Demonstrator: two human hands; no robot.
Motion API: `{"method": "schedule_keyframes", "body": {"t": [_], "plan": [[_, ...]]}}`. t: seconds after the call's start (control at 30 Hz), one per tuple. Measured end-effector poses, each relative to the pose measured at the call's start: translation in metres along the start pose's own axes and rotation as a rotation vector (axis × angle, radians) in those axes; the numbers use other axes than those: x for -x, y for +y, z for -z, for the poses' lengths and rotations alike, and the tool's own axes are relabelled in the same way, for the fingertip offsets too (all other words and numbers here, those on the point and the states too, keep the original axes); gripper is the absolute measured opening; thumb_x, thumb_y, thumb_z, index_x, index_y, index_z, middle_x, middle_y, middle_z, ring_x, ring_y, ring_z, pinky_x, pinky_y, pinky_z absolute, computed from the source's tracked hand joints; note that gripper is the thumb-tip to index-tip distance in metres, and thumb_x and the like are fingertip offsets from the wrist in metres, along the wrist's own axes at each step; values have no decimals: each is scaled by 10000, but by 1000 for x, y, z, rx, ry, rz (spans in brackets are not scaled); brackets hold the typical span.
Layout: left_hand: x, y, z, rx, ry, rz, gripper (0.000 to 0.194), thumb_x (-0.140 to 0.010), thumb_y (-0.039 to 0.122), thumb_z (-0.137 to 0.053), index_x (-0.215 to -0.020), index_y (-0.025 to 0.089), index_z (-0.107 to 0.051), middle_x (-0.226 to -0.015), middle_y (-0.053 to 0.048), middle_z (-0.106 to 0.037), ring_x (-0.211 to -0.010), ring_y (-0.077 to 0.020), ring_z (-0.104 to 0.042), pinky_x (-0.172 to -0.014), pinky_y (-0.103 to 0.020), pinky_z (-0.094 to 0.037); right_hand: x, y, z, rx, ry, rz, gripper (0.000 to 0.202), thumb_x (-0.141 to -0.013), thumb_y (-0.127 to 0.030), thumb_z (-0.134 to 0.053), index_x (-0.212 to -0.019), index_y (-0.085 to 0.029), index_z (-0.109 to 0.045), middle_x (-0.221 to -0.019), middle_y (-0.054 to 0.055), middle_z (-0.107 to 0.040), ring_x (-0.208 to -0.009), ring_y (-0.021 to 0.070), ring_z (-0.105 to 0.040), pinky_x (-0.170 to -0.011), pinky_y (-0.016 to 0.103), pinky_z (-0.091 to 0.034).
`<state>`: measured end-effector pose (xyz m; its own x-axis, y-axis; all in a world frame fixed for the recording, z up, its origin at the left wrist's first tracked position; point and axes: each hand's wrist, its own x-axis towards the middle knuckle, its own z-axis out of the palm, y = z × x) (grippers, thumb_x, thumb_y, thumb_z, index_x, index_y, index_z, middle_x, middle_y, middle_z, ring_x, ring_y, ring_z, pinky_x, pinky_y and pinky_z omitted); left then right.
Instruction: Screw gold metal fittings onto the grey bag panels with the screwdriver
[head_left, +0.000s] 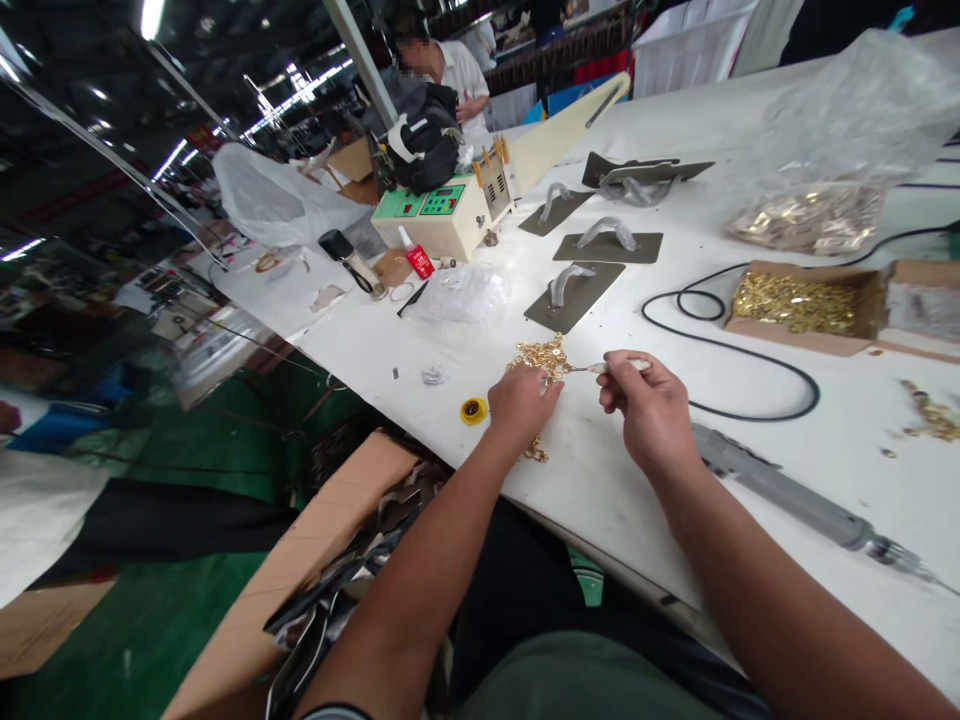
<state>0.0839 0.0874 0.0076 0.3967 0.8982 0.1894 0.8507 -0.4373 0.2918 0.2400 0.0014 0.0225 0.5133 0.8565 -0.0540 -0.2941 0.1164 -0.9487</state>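
Right hand (652,405) aims a pale-handled, thin-shafted tool (598,368) at a heap of gold-coloured metal links (541,353)

The right hand's fingers are closed around the tool's handle, with its slim shaft pointing left toward the links. These lie in a small heap on the white table (600,470), near its front edge. The left hand (517,405) is right at the heap, fingers bent and thumb toward the tool's end; the pieces are too small and crowded here to tell whether it pinches one or merely rests against them. More gold-coloured links show just below that hand.

To the left of the left hand sits a round yellow cap (473,410) with dark contents, and near it a crumpled bit of clear plastic (433,376). Beyond the heap lie a clear plastic bag (472,292) and a red bottle (420,262) with a white nozzle, in front of a machine with a green control panel (442,200). Flat olive-brown panels (651,248) with plastic-wrapped handles are set out farther back. On the right, a grey power screwdriver (787,490) lies beside the right forearm, and a black cable (780,362) loops in front of a cardboard box (776,338) of small gold-coloured fittings (795,300).
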Motion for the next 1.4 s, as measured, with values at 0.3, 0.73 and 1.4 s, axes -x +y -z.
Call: {"method": "schedule_keyframes", "body": {"t": [0.3, 0.73, 1.4], "plan": [[1, -8, -12, 125, 18, 8, 61, -911, 278, -715, -966, 261, -733, -1036, -35, -736, -956, -221, -673, -832, -323, -518, -1, 3, 0, -2, 3, -20, 363, -820, -541, -780, -940, -211, -688, -741, 9, -671, -533, 125, -558, -497, 270, -460], [126, -74, 22, 391, 270, 62, 126, -946, 279, -662, -1048, 227, -716, -1097, -78, -779, -1081, -227, -726, -1003, -397, -574, 14, 23, -38, 530, -361, 19, 417, -758, -527, -839, -1009, -205, -754, -758, 27, -724, -618, 162, -623, -541, 277, -468], [122, -92, 10, 337, 291, 55, 130, -961, 287, -644, -1061, 244, -714, -1154, -90, -774, -1167, -261, -705, -1039, -445, -557, -12, 59, -106, 1048, -646, 342, 192, -852, -451, -704, -931, -288, -767, -815, 1, -765, -724, 203, -675, -667, 326, -465]]}}
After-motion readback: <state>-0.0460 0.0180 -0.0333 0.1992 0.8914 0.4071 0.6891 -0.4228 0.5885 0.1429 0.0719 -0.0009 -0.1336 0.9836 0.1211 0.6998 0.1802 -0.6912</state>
